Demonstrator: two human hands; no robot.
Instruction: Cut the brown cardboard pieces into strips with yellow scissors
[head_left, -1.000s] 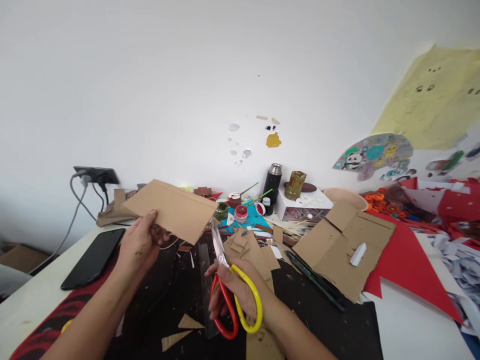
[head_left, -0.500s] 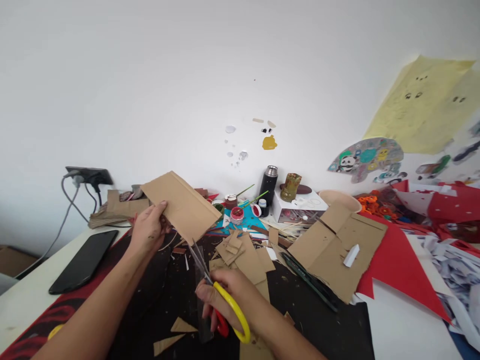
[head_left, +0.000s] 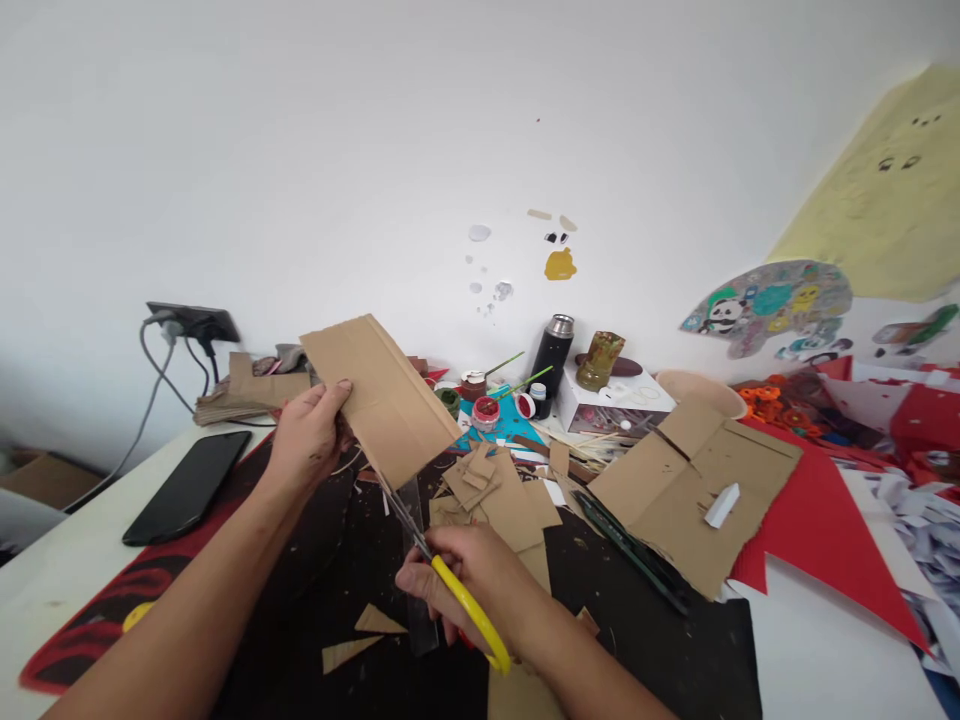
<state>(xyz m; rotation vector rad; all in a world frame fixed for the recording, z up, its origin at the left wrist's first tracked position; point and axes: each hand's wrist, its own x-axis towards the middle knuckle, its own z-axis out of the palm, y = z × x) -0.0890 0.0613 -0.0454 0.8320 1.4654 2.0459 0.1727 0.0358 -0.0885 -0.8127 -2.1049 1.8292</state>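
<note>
A flat piece of brown cardboard (head_left: 386, 395) is pinched along its left edge by my left hand (head_left: 311, 430), thumb on top and fingers underneath. My right hand (head_left: 472, 580) grips scissors (head_left: 469, 605) with yellow and red handles. Their blades point up and left and meet the cardboard's lower edge; whether they are cutting into it I cannot tell. Below lie cardboard scraps (head_left: 487, 495) in a loose pile, and a clear ruler (head_left: 424, 625) is partly hidden by my right hand. Two narrow cardboard strips (head_left: 352, 653) rest on the black mat.
A black phone (head_left: 187, 487) lies at the left. Behind are paint jars (head_left: 486, 414), a black thermos (head_left: 553, 355) and a white box (head_left: 611, 403). To the right are a larger cardboard sheet (head_left: 694, 510), red paper (head_left: 840, 540) and a dark green cutter-like tool (head_left: 630, 550).
The scissor blades have come closer together, and the red handle has drawn in behind my hand. The view has turned slightly, shifting the scene rightward. Both hands keep their holds.
</note>
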